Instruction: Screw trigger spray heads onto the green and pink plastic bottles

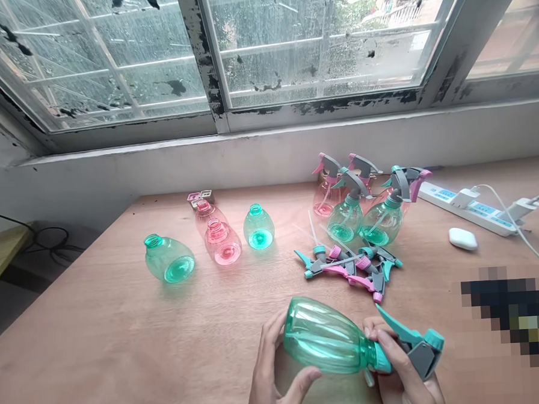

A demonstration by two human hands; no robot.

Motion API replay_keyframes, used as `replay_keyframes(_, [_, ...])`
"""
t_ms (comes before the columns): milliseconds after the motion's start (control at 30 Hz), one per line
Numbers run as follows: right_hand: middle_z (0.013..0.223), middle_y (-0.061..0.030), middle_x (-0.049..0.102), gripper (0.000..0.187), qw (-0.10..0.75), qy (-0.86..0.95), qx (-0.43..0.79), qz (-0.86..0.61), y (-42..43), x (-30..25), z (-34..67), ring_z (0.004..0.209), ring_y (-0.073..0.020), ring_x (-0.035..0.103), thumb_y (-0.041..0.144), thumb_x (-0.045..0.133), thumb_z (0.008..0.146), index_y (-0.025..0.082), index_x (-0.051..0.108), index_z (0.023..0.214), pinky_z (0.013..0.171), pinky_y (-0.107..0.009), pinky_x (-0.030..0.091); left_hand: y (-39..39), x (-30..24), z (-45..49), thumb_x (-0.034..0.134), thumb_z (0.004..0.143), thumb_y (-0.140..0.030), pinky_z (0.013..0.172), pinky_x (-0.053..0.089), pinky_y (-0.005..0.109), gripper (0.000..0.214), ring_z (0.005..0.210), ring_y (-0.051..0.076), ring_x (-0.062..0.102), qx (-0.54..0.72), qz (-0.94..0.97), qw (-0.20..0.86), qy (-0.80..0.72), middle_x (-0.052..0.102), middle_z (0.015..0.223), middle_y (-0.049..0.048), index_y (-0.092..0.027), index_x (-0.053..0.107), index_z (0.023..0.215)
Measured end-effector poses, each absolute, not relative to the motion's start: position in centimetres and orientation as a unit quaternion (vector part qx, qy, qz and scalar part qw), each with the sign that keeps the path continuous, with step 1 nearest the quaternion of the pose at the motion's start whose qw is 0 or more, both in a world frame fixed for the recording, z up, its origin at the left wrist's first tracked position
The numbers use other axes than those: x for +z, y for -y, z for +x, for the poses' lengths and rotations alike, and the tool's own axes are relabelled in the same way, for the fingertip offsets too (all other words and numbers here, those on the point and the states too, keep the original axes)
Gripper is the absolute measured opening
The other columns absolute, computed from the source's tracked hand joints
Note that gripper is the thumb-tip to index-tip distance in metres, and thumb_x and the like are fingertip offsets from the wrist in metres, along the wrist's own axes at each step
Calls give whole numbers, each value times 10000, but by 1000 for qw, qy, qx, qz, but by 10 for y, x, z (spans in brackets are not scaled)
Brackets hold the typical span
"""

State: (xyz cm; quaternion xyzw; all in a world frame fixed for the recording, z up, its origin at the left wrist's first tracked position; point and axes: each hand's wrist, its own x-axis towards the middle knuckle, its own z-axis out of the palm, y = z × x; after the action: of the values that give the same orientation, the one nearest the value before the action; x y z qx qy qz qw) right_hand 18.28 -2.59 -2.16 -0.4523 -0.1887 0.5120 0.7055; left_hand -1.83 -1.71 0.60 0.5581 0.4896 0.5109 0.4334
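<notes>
- Broadly, the wooden table [100,331] offers a bare, smooth-looking top; a bottle that slips and rolls would probably meet little to stop it on the left.
- Right of centre, the fitted spray bottles [345,219] crowd together; a nudge at one trigger could topple its neighbours.
- Beside them lies the power strip [489,217] with plugs and cables; a sweeping right forearm could snag one.
- In front of that cluster, the loose spray heads [336,271] lie tangled, so lifting one might drag others along.
- The green bottle [324,335] is tilted above the near table, its neck toward the right hand [407,375], which is closed around the trigger head [424,353]. The left hand [278,370] cups the base end, thumb spread below; how firmly it presses I cannot tell. A weak hold there could let the bottle spin or drop.
- Farther left, four open-necked bottles [169,259] stand apart from the hands; two pink ones are close enough to knock each other.
- The collar [381,361] meets the neck; a crooked seating could cross the thread.
- Under the neck, a pale tube end [368,377] shows; if it sits outside the bottle, it could get pinched.
</notes>
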Motion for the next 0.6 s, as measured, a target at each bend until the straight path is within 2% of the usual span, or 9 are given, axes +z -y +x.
replay_keyframes(100, [949,-54,736,267,707,183,506,-458,26,-22,183,781,-197,647,438,976,777,218,848,856,482,-190,523,20,2,-16,782,940,-405,1238,398,482,517,1396,341,590,520,552,411,-505,635,1524,75,-360,647,1437])
replay_keyframes(167, [958,-56,741,289,707,175,502,-466,26,-22,181,775,-198,651,451,988,754,219,854,860,480,-191,529,22,0,-14,816,905,-442,1213,432,469,565,1382,342,608,526,533,428,-506,646,1521,81,-347,636,1431])
replay_keyframes(267, [985,-56,747,260,711,178,492,-469,27,-23,177,764,-183,634,449,965,786,224,854,851,473,-180,519,24,3,-13,874,817,-535,1181,474,463,662,1370,358,625,535,479,476,-508,714,1432,109,-285,644,1385])
replay_keyframes(400, [995,-66,743,216,702,204,512,-451,29,-27,179,864,-210,644,421,940,828,224,854,846,532,-180,545,22,6,-15,892,798,-519,1129,519,442,557,1267,343,693,531,429,487,-545,775,1304,115,-245,694,1240])
replay_keyframes(500, [1012,-62,726,226,697,200,528,-441,27,-25,184,864,-212,639,424,950,818,227,859,880,598,-203,582,21,2,-17,886,810,-480,1162,494,438,580,1318,338,666,527,450,485,-533,754,1380,94,-285,690,1320])
replay_keyframes(600, [920,-24,651,265,712,182,535,-416,24,-15,186,787,-179,599,471,907,854,227,812,820,613,-196,577,25,-2,-16,870,835,-451,1198,461,488,565,1283,346,689,512,496,458,-531,757,1381,84,-322,699,1357])
